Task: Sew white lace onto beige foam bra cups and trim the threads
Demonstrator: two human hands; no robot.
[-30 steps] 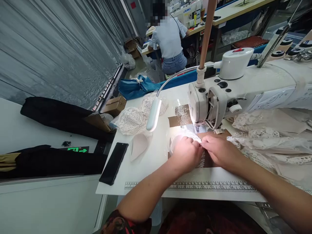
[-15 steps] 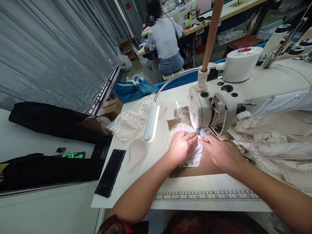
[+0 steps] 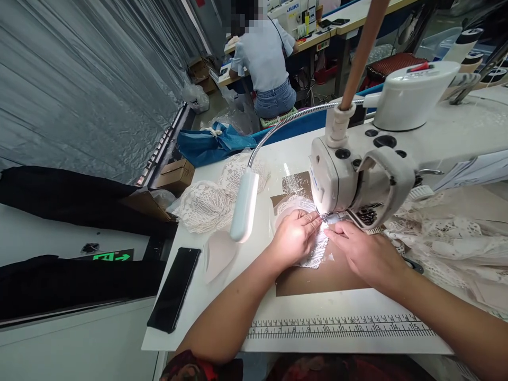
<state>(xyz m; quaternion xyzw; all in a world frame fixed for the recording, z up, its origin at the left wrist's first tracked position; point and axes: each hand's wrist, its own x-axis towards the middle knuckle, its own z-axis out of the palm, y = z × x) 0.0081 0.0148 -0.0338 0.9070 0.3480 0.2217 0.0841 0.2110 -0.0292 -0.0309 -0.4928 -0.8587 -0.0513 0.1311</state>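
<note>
A white sewing machine [image 3: 331,174] stands over the table, its needle area lit and partly hidden. Under its foot lies a white lace piece [image 3: 316,253] on a brown sheet [image 3: 337,275]. My left hand [image 3: 294,238] presses on the lace left of the needle, fingers together and pointing at the foot. Just right of the foot, my right hand [image 3: 363,251] has thumb and forefinger pinched close to the lace edge; what they hold, if anything, is too small to make out.
Lace cups [image 3: 204,205], a beige cup piece [image 3: 220,255] and a black phone [image 3: 174,290] lie left. A lamp [image 3: 244,206] hangs over the table. Lace fabric [image 3: 448,227] is heaped right. A seated person [image 3: 265,58] is beyond.
The view has shifted slightly. The lace has moved a little under the foot, and my right fingertips are slightly farther from my left ones.
</note>
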